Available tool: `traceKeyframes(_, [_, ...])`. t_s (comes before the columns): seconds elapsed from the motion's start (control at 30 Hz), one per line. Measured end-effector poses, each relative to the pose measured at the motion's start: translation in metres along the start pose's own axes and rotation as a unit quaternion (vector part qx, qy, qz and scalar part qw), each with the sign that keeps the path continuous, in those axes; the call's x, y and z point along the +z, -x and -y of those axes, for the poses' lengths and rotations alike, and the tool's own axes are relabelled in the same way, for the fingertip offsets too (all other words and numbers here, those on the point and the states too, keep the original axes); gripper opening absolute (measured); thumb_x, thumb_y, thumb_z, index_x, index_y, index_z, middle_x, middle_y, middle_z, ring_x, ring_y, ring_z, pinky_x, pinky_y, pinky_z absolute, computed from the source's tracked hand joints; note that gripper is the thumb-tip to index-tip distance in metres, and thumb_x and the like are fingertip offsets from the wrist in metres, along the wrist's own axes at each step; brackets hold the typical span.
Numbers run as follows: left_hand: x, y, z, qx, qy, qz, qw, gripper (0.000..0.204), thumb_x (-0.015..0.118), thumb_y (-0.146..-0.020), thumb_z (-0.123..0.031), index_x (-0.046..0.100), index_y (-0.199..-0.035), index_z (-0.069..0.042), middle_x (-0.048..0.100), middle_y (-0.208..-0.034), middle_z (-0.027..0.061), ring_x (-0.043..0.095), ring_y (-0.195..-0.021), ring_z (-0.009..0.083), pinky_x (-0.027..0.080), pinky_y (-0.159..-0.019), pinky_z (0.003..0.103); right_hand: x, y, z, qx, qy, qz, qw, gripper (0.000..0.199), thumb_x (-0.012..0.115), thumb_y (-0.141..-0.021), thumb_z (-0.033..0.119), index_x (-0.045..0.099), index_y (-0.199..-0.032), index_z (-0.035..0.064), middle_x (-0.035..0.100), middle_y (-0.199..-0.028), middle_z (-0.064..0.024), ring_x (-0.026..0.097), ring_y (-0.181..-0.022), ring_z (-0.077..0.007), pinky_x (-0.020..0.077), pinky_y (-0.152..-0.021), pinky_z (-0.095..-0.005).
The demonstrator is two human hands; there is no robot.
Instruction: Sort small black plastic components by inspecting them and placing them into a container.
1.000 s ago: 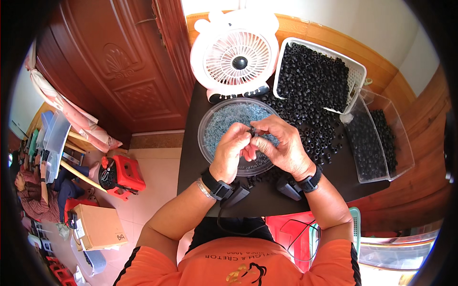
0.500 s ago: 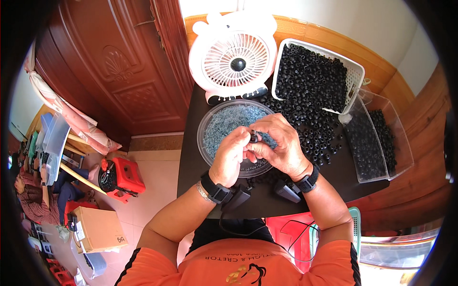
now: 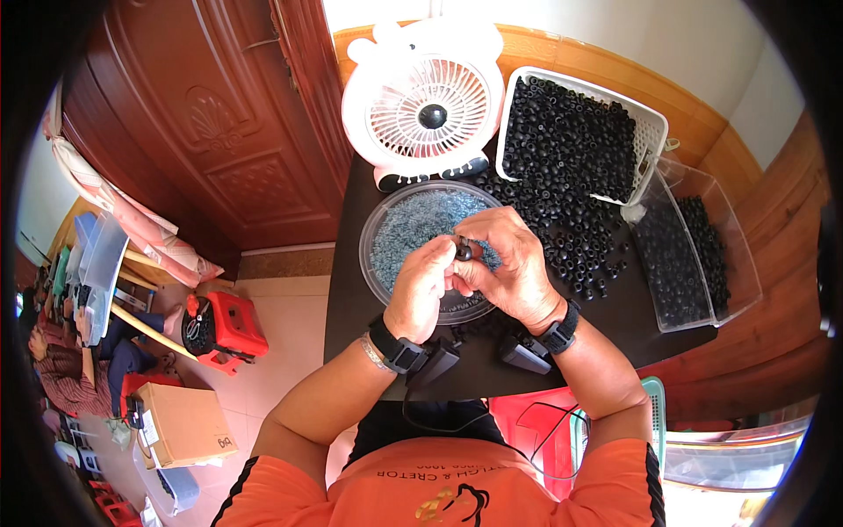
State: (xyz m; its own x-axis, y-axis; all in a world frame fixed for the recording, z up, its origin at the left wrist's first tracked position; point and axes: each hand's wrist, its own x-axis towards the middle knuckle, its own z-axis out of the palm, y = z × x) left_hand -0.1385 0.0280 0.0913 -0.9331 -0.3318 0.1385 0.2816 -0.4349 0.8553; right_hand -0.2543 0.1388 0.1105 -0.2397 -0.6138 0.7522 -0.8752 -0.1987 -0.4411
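Observation:
Over a round clear tub (image 3: 365, 260), my two hands meet fingertip to fingertip. A small black ring-shaped piece (image 3: 464, 252) sits between them, partly covered by the fingers. My left hand (image 3: 416, 297) pinches it from the left side. On the other side, the bent fingers and thumb of my right hand (image 3: 514, 268) close on the same piece. Tiny pale-blue translucent pieces (image 3: 413, 217) fill the tub beneath. Loose black pieces (image 3: 580, 237) of a like kind lie heaped just right of my right hand.
A white fan (image 3: 430, 92) stands behind the tub. A tipped white basket (image 3: 657, 132) spills black pieces onto the dark table (image 3: 351, 351). At the right edge sits a clear bin (image 3: 702, 321) with more. Left, beyond the floor, another person (image 3: 75, 378) sits near a red stool (image 3: 235, 329) and a cardboard box (image 3: 184, 423).
The fingers have shifted slightly around the black piece, which is turned a little. Both hands stay over the tub. The table scene sits slightly further left in the picture.

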Motion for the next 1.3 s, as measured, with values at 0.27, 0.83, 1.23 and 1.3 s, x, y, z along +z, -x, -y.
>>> traceKeyframes(0.27, [0.000,0.003,-0.002,-0.003,-0.043,0.023,0.999,0.038,0.044,-0.098,-0.029,0.059,-0.103,0.006,0.066,-0.084,0.0111,0.059,-0.074,0.0178,0.046,-0.072,0.029,-0.002,0.001,0.000,-0.016,0.007,-0.015,1.000,0.036,0.082,-0.069,0.018,0.061,-0.096,0.0049,0.067,-0.096,-0.0099,0.063,-0.090,-0.0290,0.0503,-0.079,-0.0380])
traceKeyframes(0.83, [0.005,0.000,-0.001,0.034,-0.045,0.008,0.998,0.034,0.049,-0.096,-0.030,0.062,-0.098,0.001,0.065,-0.081,0.0069,0.058,-0.068,0.0133,0.043,-0.064,0.024,-0.005,-0.005,0.009,-0.051,0.026,-0.036,0.998,0.033,0.077,-0.065,0.009,0.063,-0.095,0.0047,0.066,-0.091,-0.0104,0.064,-0.088,-0.0311,0.0513,-0.079,-0.0396])
traceKeyframes(1.23, [-0.007,-0.002,-0.008,-0.031,-0.053,-0.022,0.998,0.028,0.043,-0.092,-0.022,0.059,-0.102,-0.001,0.064,-0.081,0.0105,0.060,-0.068,0.0172,0.047,-0.063,0.028,-0.152,-0.010,-0.032,0.136,0.459,-0.379,0.792,0.037,0.076,-0.073,0.009,0.064,-0.107,0.0045,0.063,-0.109,-0.0136,0.055,-0.105,-0.0321,0.0444,-0.092,-0.0417])
traceKeyframes(1.3, [-0.007,-0.002,-0.007,-0.030,-0.044,-0.018,0.998,0.027,0.043,-0.091,-0.021,0.059,-0.102,-0.001,0.064,-0.081,0.0104,0.060,-0.067,0.0171,0.046,-0.063,0.028,-0.167,0.001,-0.041,0.089,0.528,-0.390,0.749,0.035,0.072,-0.076,0.009,0.064,-0.110,0.0050,0.063,-0.111,-0.0124,0.054,-0.107,-0.0320,0.0429,-0.094,-0.0421])
